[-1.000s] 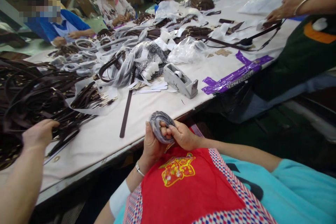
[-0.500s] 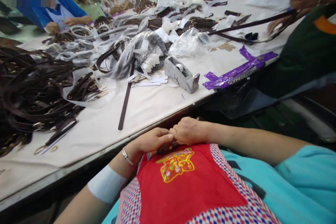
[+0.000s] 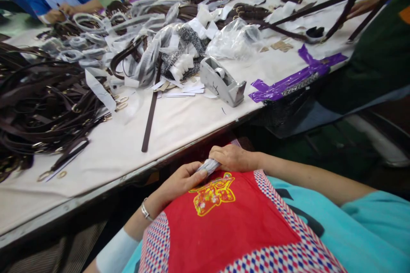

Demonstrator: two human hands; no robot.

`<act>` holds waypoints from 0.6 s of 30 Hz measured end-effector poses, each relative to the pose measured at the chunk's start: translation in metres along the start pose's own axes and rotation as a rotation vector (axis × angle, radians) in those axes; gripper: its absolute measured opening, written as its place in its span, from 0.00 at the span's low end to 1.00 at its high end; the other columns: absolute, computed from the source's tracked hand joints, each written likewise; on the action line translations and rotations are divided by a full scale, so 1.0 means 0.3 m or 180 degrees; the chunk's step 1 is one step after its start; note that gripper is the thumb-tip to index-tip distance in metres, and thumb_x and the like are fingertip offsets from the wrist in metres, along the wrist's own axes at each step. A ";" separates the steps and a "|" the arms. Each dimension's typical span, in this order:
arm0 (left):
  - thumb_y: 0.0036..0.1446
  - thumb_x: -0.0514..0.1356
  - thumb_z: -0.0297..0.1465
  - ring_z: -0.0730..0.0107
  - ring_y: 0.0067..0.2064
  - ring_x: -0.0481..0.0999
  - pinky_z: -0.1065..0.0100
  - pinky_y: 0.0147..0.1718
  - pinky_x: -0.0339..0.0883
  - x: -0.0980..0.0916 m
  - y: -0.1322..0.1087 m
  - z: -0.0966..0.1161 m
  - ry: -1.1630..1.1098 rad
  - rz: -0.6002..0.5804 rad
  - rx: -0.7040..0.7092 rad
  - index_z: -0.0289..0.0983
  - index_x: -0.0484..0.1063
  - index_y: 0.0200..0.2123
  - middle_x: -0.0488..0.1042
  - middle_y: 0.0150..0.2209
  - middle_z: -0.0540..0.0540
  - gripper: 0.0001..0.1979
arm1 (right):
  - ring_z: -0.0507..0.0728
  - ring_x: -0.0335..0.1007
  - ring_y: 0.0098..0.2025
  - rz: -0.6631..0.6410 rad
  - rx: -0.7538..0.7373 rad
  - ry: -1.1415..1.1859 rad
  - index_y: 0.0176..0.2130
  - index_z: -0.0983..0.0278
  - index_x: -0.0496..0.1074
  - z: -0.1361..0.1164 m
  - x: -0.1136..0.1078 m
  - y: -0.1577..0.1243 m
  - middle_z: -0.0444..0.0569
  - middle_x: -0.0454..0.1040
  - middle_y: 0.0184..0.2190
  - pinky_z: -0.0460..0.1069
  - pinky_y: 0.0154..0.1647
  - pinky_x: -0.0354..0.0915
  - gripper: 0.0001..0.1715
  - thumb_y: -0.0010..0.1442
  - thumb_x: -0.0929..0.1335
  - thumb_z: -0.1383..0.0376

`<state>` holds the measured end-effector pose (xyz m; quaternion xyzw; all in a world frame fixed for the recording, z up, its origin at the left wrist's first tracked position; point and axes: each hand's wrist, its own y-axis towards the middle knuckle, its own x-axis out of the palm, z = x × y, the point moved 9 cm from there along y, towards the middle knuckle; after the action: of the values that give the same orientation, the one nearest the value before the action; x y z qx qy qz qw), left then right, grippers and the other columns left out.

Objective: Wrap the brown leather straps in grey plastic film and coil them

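Note:
Just below the table edge, in front of the red apron (image 3: 250, 217), my two hands are close together. My left hand (image 3: 185, 178) pinches one end of a bunched greyish-white strip (image 3: 209, 165), thumb on top. Closed round its other end is my right hand (image 3: 231, 157). What else lies under my fingers is hidden. On the table beyond, a grey tape dispenser (image 3: 221, 82) stands near the edge. To its left a dark brown strap (image 3: 150, 123) lies with one end toward me.
A heap of dark straps (image 3: 48, 106) covers the table's left. Clear plastic and wrapped straps (image 3: 144, 30) fill the middle. Purple tape (image 3: 288, 85) runs along the right edge. At the right, a person's hands (image 3: 368, 4) hold a long strap; others work across the table.
The greyish-white strip now shows between my hands, which have drawn slightly apart. The view has tilted down a little. The person at the right has moved the strap.

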<state>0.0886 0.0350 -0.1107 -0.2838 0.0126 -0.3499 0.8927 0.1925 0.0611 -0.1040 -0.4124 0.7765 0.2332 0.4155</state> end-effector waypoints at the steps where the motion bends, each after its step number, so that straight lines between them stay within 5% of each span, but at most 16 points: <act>1: 0.59 0.60 0.46 0.73 0.29 0.62 0.73 0.29 0.56 0.003 -0.004 0.005 0.0085 -0.0002 -0.0068 0.35 0.73 0.38 0.68 0.30 0.51 0.18 | 0.56 0.72 0.34 -0.0011 -0.0036 -0.0073 0.46 0.69 0.70 -0.005 -0.005 0.004 0.55 0.72 0.40 0.49 0.32 0.67 0.16 0.69 0.62 0.59; 7: 0.61 0.58 0.46 0.74 0.29 0.58 0.73 0.28 0.53 -0.031 -0.043 -0.003 -0.0093 0.0387 0.0132 0.36 0.69 0.36 0.64 0.29 0.52 0.18 | 0.63 0.69 0.51 0.0901 0.0024 0.0231 0.54 0.70 0.66 0.078 -0.183 -0.034 0.62 0.71 0.51 0.57 0.52 0.67 0.27 0.64 0.67 0.54; 12: 0.61 0.58 0.47 0.74 0.29 0.57 0.73 0.28 0.52 -0.102 -0.098 -0.050 -0.0073 0.0914 0.0411 0.35 0.66 0.31 0.61 0.28 0.52 0.19 | 0.59 0.72 0.40 0.1797 0.0951 0.0209 0.48 0.67 0.71 0.265 -0.341 -0.118 0.55 0.75 0.41 0.54 0.46 0.69 0.14 0.65 0.65 0.63; 18: 0.60 0.58 0.49 0.71 0.30 0.60 0.72 0.29 0.57 -0.148 -0.112 -0.073 0.0028 0.1075 0.0623 0.35 0.72 0.35 0.65 0.28 0.51 0.21 | 0.58 0.73 0.42 0.1826 0.1170 -0.0286 0.40 0.65 0.75 0.329 -0.373 -0.012 0.52 0.77 0.37 0.51 0.47 0.68 0.10 0.65 0.64 0.68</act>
<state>0.0294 0.0322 -0.1194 -0.1880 0.0299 -0.1958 0.9620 0.2754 0.1787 -0.0641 -0.0848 0.8708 0.2147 0.4341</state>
